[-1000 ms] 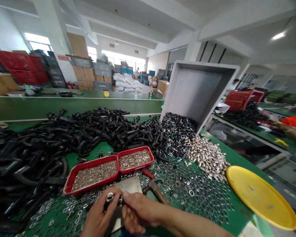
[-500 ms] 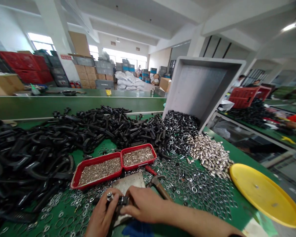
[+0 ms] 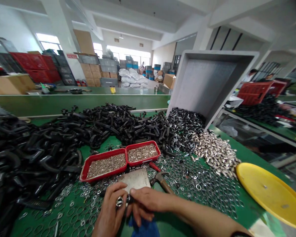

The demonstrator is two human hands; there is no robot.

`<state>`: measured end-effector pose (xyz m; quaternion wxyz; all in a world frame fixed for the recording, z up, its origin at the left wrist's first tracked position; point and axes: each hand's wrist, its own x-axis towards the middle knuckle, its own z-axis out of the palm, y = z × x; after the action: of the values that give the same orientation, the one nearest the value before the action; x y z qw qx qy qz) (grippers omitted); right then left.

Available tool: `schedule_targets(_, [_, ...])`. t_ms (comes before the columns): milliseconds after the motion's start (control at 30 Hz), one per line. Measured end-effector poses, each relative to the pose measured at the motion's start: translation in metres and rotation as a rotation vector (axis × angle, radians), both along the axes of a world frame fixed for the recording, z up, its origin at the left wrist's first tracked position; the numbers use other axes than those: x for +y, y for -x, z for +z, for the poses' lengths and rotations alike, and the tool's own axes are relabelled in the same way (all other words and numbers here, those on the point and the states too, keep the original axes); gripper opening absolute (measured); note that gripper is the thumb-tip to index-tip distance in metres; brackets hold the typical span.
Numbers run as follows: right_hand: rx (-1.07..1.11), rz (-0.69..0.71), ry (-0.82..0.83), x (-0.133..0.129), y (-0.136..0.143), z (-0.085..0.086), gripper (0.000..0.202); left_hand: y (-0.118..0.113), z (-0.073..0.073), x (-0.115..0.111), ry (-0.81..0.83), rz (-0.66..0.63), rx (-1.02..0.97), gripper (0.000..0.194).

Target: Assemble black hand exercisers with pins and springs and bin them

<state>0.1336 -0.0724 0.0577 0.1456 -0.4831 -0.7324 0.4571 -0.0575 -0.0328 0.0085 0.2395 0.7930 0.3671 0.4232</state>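
My left hand (image 3: 112,205) is closed around a black part with a shiny round metal end (image 3: 119,201), which faces up towards me. On the part's other end, my right hand (image 3: 146,200) grips with thumb and forefinger, its other fingers hanging below. Most of the part is hidden by my fingers. Just beyond my hands lies a flat metal plate (image 3: 137,178). A blue cloth-like thing (image 3: 145,227) is under my right fingers. To the right of the plate rests a hammer (image 3: 164,184) with a wooden handle.
Two joined red trays (image 3: 125,168) hold small metal pins. Black curved parts (image 3: 37,144) are heaped left and behind. Metal rings (image 3: 207,187) spread to the right, near a pile of silver cylinders (image 3: 217,153). A grey bin (image 3: 204,85) stands tipped beyond; a yellow lid (image 3: 268,194) sits at right.
The view has swung slightly left. Between my hands the black part has turned, its metal end now facing me more. My right hand's lower fingers have dropped into sight beneath it.
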Motion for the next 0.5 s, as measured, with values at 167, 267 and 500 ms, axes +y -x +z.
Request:
schedule_targets(167, [-0.061, -0.142, -0.16, 0.0002, 0.0013, -0.0015, 0.064, -0.0041, 0.0005, -0.0045, -0.025, 0.082, -0.042, 0.015])
schedule_targets(267, [0.053, 0.048, 0.044, -0.0006, 0.0007, 0.0011, 0.075, -0.004, -0.0012, -0.0061, -0.063, 0.039, -0.029, 0.012])
schedule_targets(500, [0.0, -0.024, -0.088, -0.0041, 0.0039, 0.0035, 0.05, -0.001, -0.0022, -0.0033, -0.037, 0.111, -0.042, 0.017])
